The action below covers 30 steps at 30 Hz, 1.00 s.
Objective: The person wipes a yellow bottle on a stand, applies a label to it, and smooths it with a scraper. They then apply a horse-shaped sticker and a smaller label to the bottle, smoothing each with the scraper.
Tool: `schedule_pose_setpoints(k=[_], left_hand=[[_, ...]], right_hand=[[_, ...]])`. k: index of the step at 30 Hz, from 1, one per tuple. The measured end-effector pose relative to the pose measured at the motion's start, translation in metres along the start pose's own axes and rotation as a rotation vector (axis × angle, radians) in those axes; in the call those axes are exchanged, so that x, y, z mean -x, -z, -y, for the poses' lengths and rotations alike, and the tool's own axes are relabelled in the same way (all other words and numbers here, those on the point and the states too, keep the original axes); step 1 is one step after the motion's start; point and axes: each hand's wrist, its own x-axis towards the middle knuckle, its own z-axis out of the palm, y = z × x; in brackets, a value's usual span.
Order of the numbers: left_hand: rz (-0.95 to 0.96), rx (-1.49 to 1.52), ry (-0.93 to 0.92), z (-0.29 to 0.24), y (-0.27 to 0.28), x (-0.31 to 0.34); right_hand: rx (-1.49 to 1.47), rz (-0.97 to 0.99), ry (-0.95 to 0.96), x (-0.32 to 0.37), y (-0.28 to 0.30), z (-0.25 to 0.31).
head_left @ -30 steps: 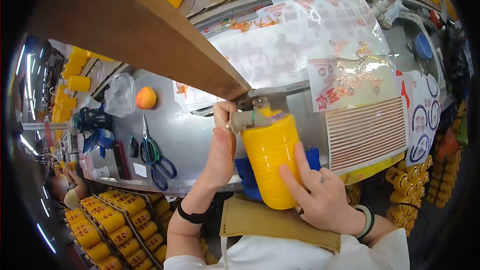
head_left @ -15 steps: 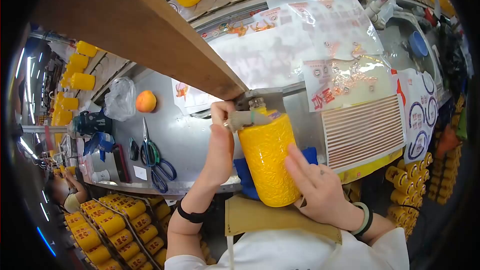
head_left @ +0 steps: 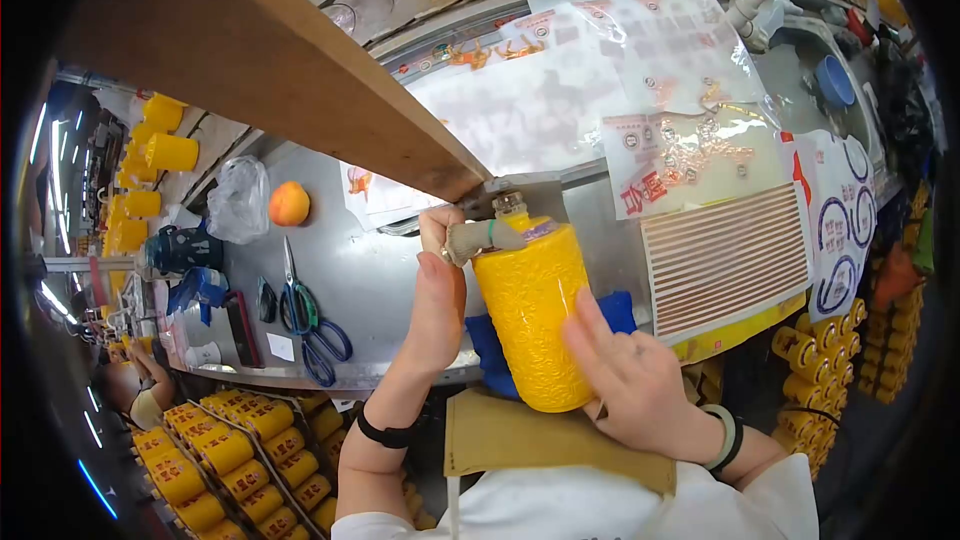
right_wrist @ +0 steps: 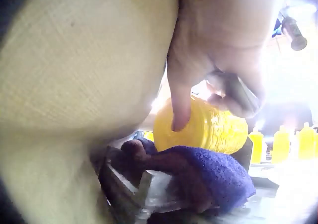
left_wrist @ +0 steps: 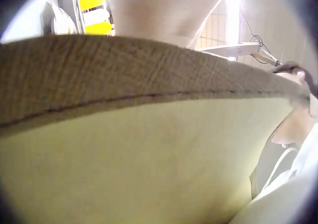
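Note:
A yellow embossed bottle (head_left: 533, 325) lies tilted, its neck towards a metal fitting at the wooden post's foot. My left hand (head_left: 436, 315) is at its upper left, thumb up and index finger bent. A tapered grey cloth-like piece (head_left: 487, 238) with a green band sits at these two fingers and reaches over the bottle's shoulder. My right hand (head_left: 640, 385) holds the bottle's lower right side, two straight fingers along it. In the right wrist view the thumb presses its base, and a grey flat tool (right_wrist: 242, 92) shows at the curled fingers. The left wrist view hides the hand's work.
Beneath the bottle lies a blue cloth (head_left: 492, 355). A wooden post (head_left: 330, 70) slants across the upper left. Scissors (head_left: 290, 280), a peach (head_left: 290, 204) and a plastic bag (head_left: 238, 198) lie left. Printed sheets (head_left: 725, 260) spread right, near a blue cup (head_left: 835, 81).
The embossed pattern facing the camera differs, so the bottle has turned. My right fingers have drawn closer together and slid on its side. The left hand stays near the neck.

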Motion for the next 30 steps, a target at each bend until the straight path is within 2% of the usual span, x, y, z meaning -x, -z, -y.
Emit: schedule_pose_setpoints(k=[2, 5, 7, 10, 11, 12, 13, 15, 16, 18, 22, 24, 27, 30], left_hand=[[0.008, -0.047, -0.032, -0.002, 0.001, -0.001], [0.033, -0.113, -0.073, -0.008, -0.003, -0.003], [0.068, -0.026, -0.034, -0.011, -0.006, -0.001], [0.063, -0.01, -0.007, -0.007, -0.006, 0.0], [0.064, -0.011, -0.011, -0.009, -0.008, -0.002], [0.034, -0.046, -0.041, -0.013, -0.01, -0.003], [0.004, -0.08, -0.069, -0.016, -0.012, -0.003], [-0.012, -0.098, -0.075, -0.019, -0.013, -0.005], [-0.032, -0.117, -0.071, -0.019, -0.014, -0.005], [0.001, -0.139, -0.075, -0.009, -0.005, -0.005], [0.098, -0.1, -0.028, -0.017, -0.013, -0.005], [0.038, -0.103, -0.072, -0.014, -0.008, -0.004], [-0.04, -0.058, -0.093, -0.008, 0.0, 0.001], [-0.053, -0.007, -0.056, -0.008, -0.005, 0.002]], right_hand=[[0.026, -0.046, -0.037, 0.002, -0.009, -0.009], [-0.084, 0.052, -0.21, -0.002, -0.008, -0.01], [0.108, 0.055, -0.041, -0.004, 0.004, 0.0], [-0.011, 0.069, 0.016, -0.002, 0.005, 0.002], [-0.038, -0.018, -0.018, 0.004, -0.006, -0.006], [-0.035, -0.02, -0.015, 0.003, -0.01, -0.009], [-0.088, 0.004, -0.126, 0.002, -0.012, -0.01], [-0.062, 0.084, -0.174, 0.002, -0.008, -0.012], [-0.062, 0.084, -0.173, 0.0, -0.002, -0.009], [0.126, 0.08, -0.019, -0.004, 0.01, 0.002], [-0.01, 0.078, 0.021, 0.001, 0.004, 0.0], [-0.044, 0.081, 0.012, 0.007, 0.002, -0.006], [-0.115, 0.037, -0.201, 0.011, 0.003, -0.012], [-0.188, 0.091, -0.281, 0.011, -0.013, -0.02]])
